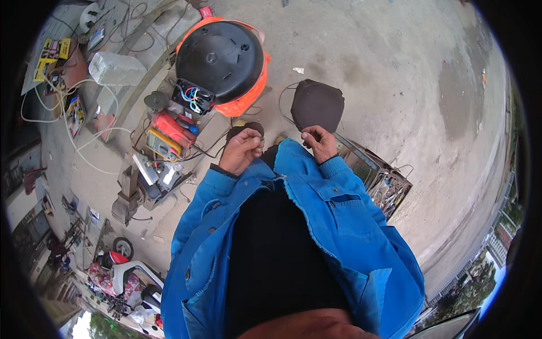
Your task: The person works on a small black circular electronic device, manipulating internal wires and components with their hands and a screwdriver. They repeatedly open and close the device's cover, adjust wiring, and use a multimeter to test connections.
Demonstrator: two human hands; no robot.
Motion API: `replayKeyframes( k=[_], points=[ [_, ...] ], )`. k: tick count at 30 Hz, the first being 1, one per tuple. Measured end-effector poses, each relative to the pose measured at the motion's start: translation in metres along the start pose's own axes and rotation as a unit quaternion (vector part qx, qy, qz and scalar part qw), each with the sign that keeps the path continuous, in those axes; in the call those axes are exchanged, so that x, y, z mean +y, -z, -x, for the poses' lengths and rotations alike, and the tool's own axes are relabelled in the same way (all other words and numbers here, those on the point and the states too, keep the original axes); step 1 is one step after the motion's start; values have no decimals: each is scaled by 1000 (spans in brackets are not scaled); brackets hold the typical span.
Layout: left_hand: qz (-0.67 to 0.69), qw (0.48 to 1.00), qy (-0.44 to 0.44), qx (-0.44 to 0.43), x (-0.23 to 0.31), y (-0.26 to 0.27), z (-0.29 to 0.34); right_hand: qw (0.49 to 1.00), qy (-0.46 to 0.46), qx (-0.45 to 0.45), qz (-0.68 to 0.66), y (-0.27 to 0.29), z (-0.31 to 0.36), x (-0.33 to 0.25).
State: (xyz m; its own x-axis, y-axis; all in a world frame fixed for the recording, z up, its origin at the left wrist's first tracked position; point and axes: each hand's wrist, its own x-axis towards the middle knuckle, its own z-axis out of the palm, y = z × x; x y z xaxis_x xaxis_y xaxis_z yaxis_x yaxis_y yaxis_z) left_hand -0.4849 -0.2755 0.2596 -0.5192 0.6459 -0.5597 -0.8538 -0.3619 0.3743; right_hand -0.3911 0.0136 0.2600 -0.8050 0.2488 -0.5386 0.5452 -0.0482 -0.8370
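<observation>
Wide black round plastic disc [220,59]: upper part of the frame, left of centre; above both hands, nearer the left hand [241,151] than the right hand [320,144], touched by neither. Dark brown cushion-like shape with rounded corners [317,107]: upper centre, just above the right hand. Small black box with coloured wires [193,97]: at the disc's lower left edge, up and left of the left hand.

Left hand: fingers curled in, thumb against them. Right hand: thumb and forefinger drawn close together, other fingers bent. Whether either pinches anything: cannot tell.

Disc, appearance: flat face, slightly glossy, round mark at the middle, a few small holes and slots; bright orange surround [248,101] showing at right and bottom. Box open, with blue, red and white wires looping out.

Surface: grey concrete floor [389,73], dark stains upper right. White-and-red motor scooter [127,271], lower left. Open metal crate of jumbled oddments [402,182], right of centre. Whitish translucent block [117,69], upper left. Red-bodied power tool [171,129] and yellow-edged grey multimeter [162,144], side by side, left of the left hand
</observation>
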Motion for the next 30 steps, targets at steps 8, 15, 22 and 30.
replayKeyframes(
  k=[8, 15, 22, 30],
  points=[
    [-22, 973, 182, -138, -68, -74, -72, 946, -25, 316, -59, 103, 145, 82],
    [-145, 905, 336, -215, -122, -143, -98, 789, -112, 591, -122, 114, 280, 215],
    [-193, 913, 305, -192, -131, -162, -85, 676, -242, 689, -101, 150, 326, 348],
    [-198, 936, 254, -141, -107, -134, -47, 713, -190, 674, 30, 228, 268, 396]
  ],
)
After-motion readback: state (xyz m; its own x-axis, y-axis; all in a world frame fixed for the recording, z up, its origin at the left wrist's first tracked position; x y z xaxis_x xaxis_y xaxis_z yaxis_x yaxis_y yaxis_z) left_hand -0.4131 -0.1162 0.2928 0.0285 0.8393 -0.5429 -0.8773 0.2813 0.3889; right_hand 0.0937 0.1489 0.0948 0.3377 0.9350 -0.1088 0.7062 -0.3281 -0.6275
